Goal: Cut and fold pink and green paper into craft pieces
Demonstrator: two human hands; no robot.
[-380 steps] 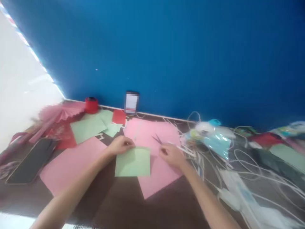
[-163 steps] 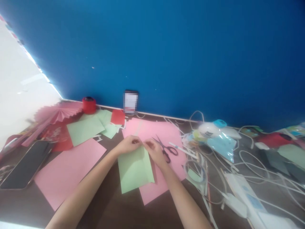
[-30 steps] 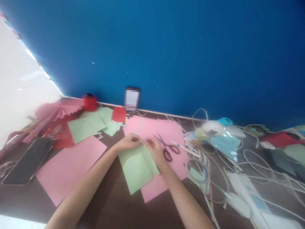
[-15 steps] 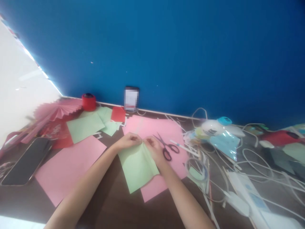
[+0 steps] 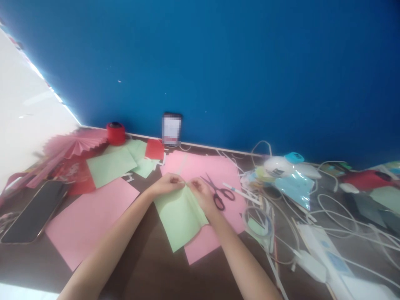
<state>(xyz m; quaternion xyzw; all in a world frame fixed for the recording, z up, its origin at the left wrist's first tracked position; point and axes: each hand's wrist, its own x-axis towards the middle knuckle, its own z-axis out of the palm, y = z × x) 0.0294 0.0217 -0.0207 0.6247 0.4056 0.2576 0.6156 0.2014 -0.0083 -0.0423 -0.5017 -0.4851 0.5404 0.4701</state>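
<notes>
A light green sheet of paper (image 5: 179, 218) hangs between my two hands, pinched along its far edge and bulging toward me. My left hand (image 5: 168, 185) closes its fingers on the left part of that edge. Close beside it, my right hand (image 5: 200, 192) grips the paper with thumb and fingers, and the fingertips of both hands nearly meet. Beneath lie pink sheets (image 5: 215, 166), partly covered by the green paper and my right forearm. Scissors (image 5: 220, 193) with dark handles rest on the pink paper just right of my right hand.
Left are a pink sheet (image 5: 93, 221), a phone (image 5: 34, 210), green papers (image 5: 111, 166), a pleated pink paper fan (image 5: 75, 143) and a red roll (image 5: 116, 134). Tangled white cables (image 5: 340, 223), a tape roll (image 5: 258, 223) and a blue packet (image 5: 295, 187) crowd the right. A blue wall (image 5: 218, 75) stands behind.
The lower corner of the green paper has shifted slightly to the right. Both hands keep their pinch, almost in the same place.
</notes>
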